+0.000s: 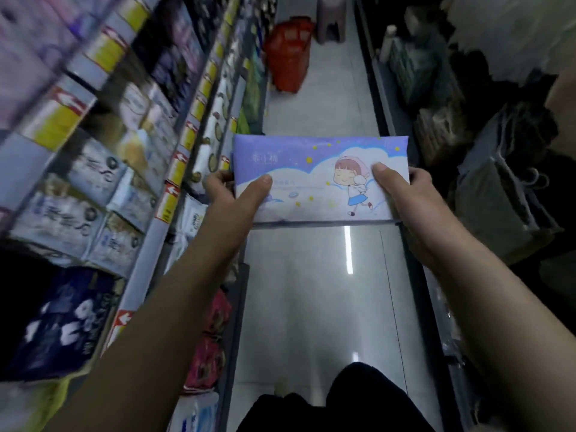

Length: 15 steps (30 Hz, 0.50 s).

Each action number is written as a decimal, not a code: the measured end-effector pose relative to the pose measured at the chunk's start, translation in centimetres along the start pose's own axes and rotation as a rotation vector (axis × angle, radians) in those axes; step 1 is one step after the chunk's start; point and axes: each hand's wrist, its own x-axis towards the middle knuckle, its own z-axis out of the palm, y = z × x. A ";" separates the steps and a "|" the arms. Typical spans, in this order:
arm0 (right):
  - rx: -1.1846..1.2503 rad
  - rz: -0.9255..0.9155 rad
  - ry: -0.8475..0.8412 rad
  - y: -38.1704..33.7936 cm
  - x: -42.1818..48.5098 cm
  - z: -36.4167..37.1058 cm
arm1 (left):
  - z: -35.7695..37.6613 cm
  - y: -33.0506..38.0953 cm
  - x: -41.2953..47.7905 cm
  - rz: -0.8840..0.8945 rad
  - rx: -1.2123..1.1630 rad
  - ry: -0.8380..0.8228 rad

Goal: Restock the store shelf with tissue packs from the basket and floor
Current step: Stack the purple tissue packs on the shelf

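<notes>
A flat purple-and-white tissue pack (311, 169) with a cartoon girl printed on it is held level over the aisle floor, in front of me. My left hand (232, 194) grips its left end, thumb on top. My right hand (405, 198) grips its right end the same way. The store shelf (165, 169) runs along my left, its tiers packed with tissue and pad packs behind yellow price tags. A red basket (288, 51) stands on the floor farther down the aisle, close to the shelf.
A brown plastic stool (332, 18) stands beyond the basket. Dark shelving with bags and packaged goods (486, 182) lines the right side. The glossy floor (311, 307) between the shelves forms a narrow aisle. My dark trouser legs (343, 400) show at the bottom.
</notes>
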 end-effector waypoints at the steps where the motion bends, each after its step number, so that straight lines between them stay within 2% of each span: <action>1: 0.008 -0.013 -0.042 -1.3 0.4 1.0 | -0.8 1.2 0.3 0.022 0.001 0.046; 15: -0.028 -0.317 -0.717 -17.7 5.7 12.9 | -6.4 14.5 -3.4 0.196 -0.009 0.647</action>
